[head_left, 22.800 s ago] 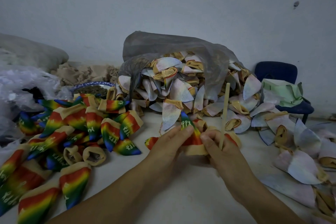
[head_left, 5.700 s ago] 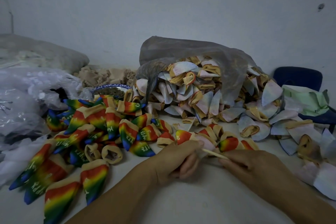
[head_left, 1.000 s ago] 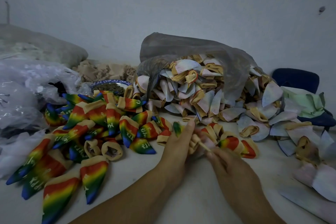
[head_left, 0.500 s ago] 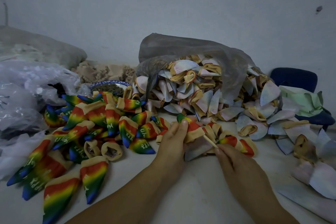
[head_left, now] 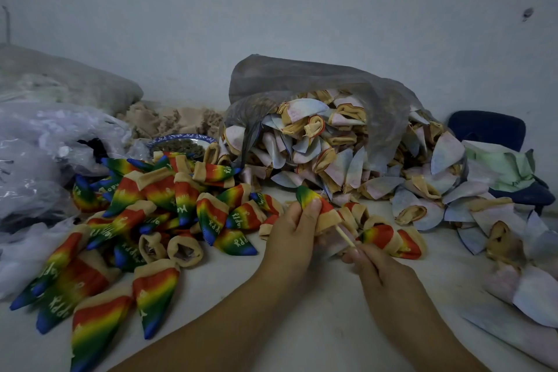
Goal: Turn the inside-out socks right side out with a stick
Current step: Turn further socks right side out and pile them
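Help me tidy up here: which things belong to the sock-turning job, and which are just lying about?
Job: left hand gripping the held sock, right hand pinching the stick, pale inside-out socks, rainbow socks.

Lying about: bowl, blue chair, green cloth, clear plastic bags.

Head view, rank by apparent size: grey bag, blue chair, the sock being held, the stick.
Largest to smallest:
grey bag
blue chair, partly covered and farther away, so its rank is unsure
sock in the left hand
stick, only its exposed part showing
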A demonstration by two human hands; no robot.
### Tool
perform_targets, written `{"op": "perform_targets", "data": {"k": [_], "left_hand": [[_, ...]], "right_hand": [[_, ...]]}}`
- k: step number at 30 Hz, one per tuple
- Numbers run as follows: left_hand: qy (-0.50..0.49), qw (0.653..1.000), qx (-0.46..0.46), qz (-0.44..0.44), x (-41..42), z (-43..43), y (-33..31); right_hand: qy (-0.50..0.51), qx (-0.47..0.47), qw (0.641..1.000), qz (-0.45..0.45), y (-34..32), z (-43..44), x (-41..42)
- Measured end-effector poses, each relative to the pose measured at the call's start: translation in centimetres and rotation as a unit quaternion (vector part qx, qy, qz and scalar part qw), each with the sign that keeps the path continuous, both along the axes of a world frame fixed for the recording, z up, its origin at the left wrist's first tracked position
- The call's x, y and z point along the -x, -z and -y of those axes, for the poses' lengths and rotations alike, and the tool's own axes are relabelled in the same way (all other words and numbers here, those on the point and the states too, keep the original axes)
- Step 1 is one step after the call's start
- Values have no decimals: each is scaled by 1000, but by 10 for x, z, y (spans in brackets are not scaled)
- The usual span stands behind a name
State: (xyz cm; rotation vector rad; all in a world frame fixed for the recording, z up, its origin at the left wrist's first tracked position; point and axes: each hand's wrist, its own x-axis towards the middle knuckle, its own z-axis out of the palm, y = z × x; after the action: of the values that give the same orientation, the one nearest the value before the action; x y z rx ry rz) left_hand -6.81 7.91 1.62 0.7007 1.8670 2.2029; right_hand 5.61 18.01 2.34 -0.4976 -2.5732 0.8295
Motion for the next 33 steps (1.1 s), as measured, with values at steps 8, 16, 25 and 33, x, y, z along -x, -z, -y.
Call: {"op": "perform_targets", "data": {"k": [8, 16, 25, 33], "left_hand": [[9, 998, 52, -27, -8, -7, -3], [83, 992, -53, 80, 0, 7, -9], [77, 993, -6, 92, -6, 3, -8], [51, 994, 30, 88, -14, -8, -9]], "right_hand": [[16, 66, 996, -57, 3, 5, 4], [-57, -173, 983, 26, -24, -23, -6], [-98, -159, 982, 25, -21, -16, -8], [-49, 119, 992, -8, -1, 14, 2]]}}
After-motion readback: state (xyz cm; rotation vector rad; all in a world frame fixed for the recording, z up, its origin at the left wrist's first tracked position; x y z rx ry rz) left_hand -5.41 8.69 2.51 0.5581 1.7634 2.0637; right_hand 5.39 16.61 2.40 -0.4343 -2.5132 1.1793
